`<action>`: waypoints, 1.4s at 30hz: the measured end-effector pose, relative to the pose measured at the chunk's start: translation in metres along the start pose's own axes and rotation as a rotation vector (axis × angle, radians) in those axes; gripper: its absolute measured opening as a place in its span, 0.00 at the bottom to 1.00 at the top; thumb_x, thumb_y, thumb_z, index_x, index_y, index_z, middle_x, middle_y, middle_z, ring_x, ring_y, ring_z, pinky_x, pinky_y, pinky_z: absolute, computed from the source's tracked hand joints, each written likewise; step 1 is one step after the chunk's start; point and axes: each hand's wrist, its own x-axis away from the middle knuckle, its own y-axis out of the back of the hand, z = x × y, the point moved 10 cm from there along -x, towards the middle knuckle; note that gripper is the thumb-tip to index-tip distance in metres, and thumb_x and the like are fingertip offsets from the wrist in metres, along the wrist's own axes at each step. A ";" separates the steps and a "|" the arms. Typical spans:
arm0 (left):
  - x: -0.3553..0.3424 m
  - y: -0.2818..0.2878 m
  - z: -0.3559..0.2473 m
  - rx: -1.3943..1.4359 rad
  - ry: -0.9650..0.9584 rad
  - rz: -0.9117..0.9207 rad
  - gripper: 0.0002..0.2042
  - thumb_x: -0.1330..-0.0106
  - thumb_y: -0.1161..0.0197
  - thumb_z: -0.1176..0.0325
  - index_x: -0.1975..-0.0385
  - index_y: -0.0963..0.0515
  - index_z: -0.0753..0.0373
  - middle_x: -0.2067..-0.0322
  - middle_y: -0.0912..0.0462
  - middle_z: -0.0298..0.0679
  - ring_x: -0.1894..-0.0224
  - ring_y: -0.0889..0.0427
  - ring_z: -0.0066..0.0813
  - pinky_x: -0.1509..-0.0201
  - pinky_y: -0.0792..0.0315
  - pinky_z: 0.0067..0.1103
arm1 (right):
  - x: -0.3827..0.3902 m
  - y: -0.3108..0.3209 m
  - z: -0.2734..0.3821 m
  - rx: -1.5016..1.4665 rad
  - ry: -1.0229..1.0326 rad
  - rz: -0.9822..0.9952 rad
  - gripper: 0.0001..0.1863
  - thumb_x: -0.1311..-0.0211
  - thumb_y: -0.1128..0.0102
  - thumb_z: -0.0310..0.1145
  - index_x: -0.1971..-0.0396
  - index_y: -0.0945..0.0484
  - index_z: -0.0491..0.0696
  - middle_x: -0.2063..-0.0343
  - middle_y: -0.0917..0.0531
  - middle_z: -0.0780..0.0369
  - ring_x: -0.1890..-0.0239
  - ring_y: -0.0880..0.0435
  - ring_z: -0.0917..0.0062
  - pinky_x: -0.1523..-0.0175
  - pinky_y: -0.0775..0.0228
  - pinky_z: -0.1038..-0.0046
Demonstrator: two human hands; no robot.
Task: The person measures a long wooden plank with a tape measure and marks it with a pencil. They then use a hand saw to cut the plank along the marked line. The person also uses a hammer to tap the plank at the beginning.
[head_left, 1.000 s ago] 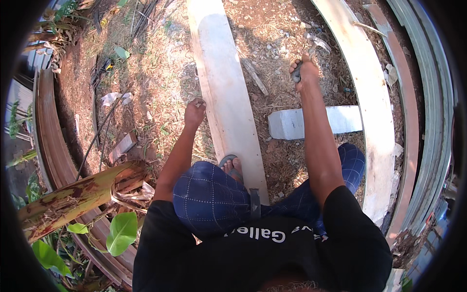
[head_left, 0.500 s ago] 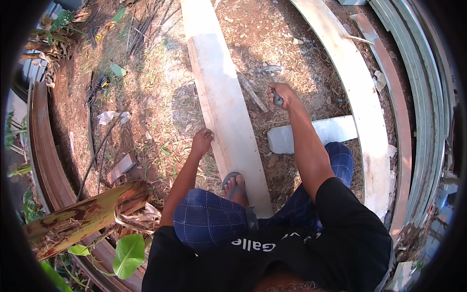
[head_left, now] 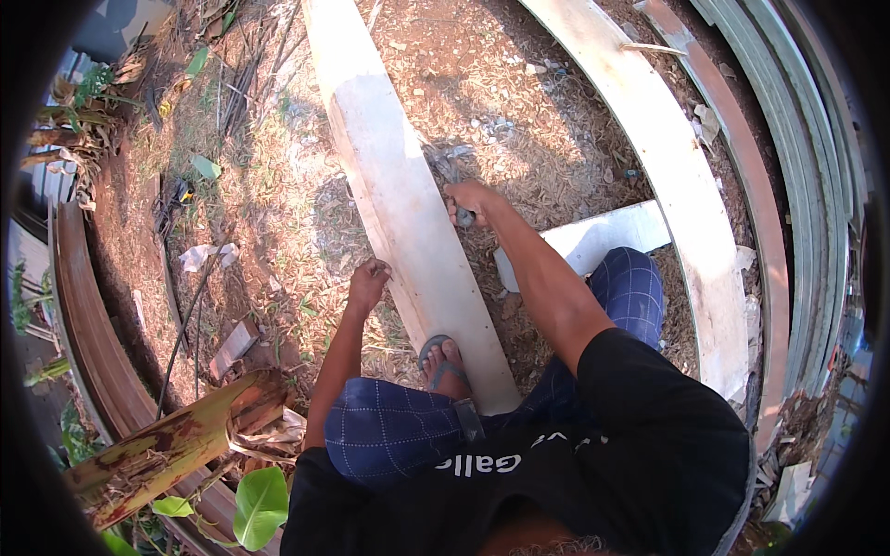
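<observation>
A long pale board (head_left: 408, 204) lies lengthwise before me, with my sandalled foot (head_left: 445, 366) on its near end. My right hand (head_left: 475, 201) grips a hammer (head_left: 451, 167) by its handle, just past the board's right edge; the metal head points away from me. Beside the board's left edge, my left hand (head_left: 369, 283) has its fingers curled together. Anything small pinched in them is too small to make out.
A short white plank (head_left: 589, 236) lies to the right, meeting a long curved-looking board (head_left: 686, 185). Further right are stacked metal sheets (head_left: 797, 157). On the left are a banana stem (head_left: 176, 435), a brick-like block (head_left: 234, 347) and a brown sheet (head_left: 97, 306).
My right hand has brought the hammer left, closer to the board's edge. The left hand stays beside the board's edge, while the whole view has shifted slightly.
</observation>
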 end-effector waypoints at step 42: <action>-0.164 -0.034 -0.105 0.027 -0.255 -0.521 0.11 0.31 0.35 0.56 0.56 0.12 0.50 0.69 0.12 0.39 0.67 0.13 0.38 0.61 0.23 0.29 | 0.146 -0.027 0.127 1.078 0.663 -0.162 0.26 0.31 0.44 0.35 0.35 0.34 0.44 0.65 0.16 0.40 0.61 0.16 0.41 0.53 0.26 0.47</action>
